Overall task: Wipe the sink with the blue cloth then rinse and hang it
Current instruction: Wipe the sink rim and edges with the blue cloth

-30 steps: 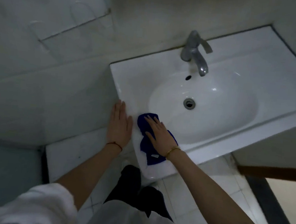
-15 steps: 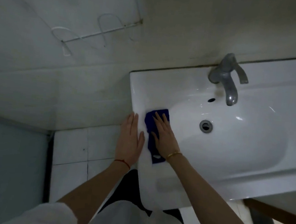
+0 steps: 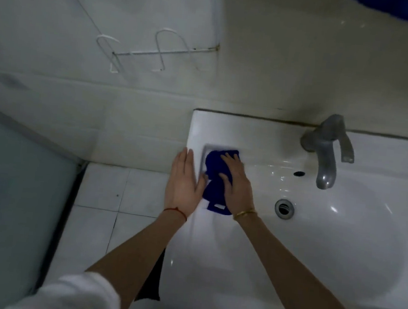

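The blue cloth (image 3: 213, 190) lies bunched on the left ledge of the white sink (image 3: 212, 256), reaching a shallow recess near the back corner. My right hand (image 3: 236, 180) lies flat on the cloth with its fingers stretched out, pressing it down. My left hand (image 3: 183, 182) rests flat on the sink's left edge, right beside the cloth, holding nothing. Part of the cloth is hidden under my right hand.
A grey tap (image 3: 326, 152) stands at the back of the sink above the basin, with the drain (image 3: 284, 208) below it. A white wire rack with hooks (image 3: 158, 54) hangs on the wall to the upper left. White floor tiles (image 3: 118, 195) lie left of the sink.
My right hand has pushed the cloth along the left ledge from the front corner toward the back. My left hand has slid along the edge beside it. The view has shifted left.
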A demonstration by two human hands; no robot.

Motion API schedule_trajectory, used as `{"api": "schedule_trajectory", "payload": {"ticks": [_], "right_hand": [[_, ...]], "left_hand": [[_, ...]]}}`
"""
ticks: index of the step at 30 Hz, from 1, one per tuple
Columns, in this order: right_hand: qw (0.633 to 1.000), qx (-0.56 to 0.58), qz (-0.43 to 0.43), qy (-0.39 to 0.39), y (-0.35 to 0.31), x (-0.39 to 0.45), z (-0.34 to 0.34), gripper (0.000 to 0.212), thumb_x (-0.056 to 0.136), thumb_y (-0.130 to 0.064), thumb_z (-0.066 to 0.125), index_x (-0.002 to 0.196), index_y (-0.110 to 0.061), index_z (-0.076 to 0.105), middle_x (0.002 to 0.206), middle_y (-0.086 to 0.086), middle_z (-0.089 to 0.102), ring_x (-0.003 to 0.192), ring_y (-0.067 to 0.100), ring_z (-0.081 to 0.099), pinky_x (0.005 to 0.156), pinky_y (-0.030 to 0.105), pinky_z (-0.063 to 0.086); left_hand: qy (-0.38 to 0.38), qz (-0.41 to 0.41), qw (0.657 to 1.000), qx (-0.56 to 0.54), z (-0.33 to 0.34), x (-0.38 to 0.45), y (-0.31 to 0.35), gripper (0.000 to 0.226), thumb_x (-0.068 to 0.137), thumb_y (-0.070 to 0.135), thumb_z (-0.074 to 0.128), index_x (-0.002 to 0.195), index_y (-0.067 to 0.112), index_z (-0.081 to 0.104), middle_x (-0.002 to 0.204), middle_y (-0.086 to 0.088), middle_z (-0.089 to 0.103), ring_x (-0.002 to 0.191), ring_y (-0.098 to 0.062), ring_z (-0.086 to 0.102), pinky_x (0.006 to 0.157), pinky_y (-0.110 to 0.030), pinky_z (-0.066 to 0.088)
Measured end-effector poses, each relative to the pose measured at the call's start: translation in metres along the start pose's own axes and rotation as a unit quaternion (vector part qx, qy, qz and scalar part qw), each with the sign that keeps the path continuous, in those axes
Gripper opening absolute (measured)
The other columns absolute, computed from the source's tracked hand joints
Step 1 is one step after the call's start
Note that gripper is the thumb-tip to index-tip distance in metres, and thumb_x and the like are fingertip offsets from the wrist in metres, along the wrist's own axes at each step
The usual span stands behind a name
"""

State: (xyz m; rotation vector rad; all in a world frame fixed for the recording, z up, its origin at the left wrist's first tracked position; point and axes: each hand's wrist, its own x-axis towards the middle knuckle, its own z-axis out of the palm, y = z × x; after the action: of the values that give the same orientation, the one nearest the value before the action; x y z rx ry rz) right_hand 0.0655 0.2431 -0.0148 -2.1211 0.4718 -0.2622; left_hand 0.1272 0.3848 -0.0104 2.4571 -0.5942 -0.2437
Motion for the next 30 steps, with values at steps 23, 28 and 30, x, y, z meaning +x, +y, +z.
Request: {"api": "schedule_trajectory", "payload": {"ticks": [23, 28, 30], "right_hand": [[0.945, -0.297, -0.108, 0.083, 0.012, 0.107, -0.014, 0.042, 0.094, -0.036, 0.048, 0.123, -0.010, 0.061, 0.122, 0.017, 0.058, 0.109, 0.036, 0.055, 0.095, 0.044, 0.045], [0.930, -0.315, -0.186, 0.007, 0.006, 0.115, -0.010, 0.047, 0.094, -0.042, 0.041, 0.127, -0.013, 0.057, 0.125, 0.012, 0.056, 0.111, 0.031, 0.052, 0.093, 0.041, 0.042], [0.927, -0.333, -0.171, 0.020, 0.022, 0.117, -0.029, 0.048, 0.093, -0.044, 0.043, 0.129, -0.014, 0.055, 0.127, 0.012, 0.055, 0.111, 0.031, 0.052, 0.091, 0.041, 0.041]], "left_hand": [[0.063, -0.024, 0.996, 0.061, 0.013, 0.003, 0.005, 0.069, 0.098, 0.028, 0.052, 0.155, 0.007, 0.021, 0.162, -0.009, 0.021, 0.149, -0.019, 0.022, 0.120, -0.030, 0.026], [0.062, -0.026, 0.997, 0.046, 0.012, 0.003, 0.003, 0.069, 0.097, 0.028, 0.053, 0.155, 0.008, 0.021, 0.162, -0.008, 0.022, 0.148, -0.019, 0.025, 0.118, -0.033, 0.031], [0.062, -0.022, 0.997, 0.045, 0.012, 0.002, 0.003, 0.069, 0.097, 0.027, 0.053, 0.155, 0.008, 0.022, 0.162, -0.008, 0.022, 0.148, -0.019, 0.025, 0.118, -0.034, 0.033]]}}
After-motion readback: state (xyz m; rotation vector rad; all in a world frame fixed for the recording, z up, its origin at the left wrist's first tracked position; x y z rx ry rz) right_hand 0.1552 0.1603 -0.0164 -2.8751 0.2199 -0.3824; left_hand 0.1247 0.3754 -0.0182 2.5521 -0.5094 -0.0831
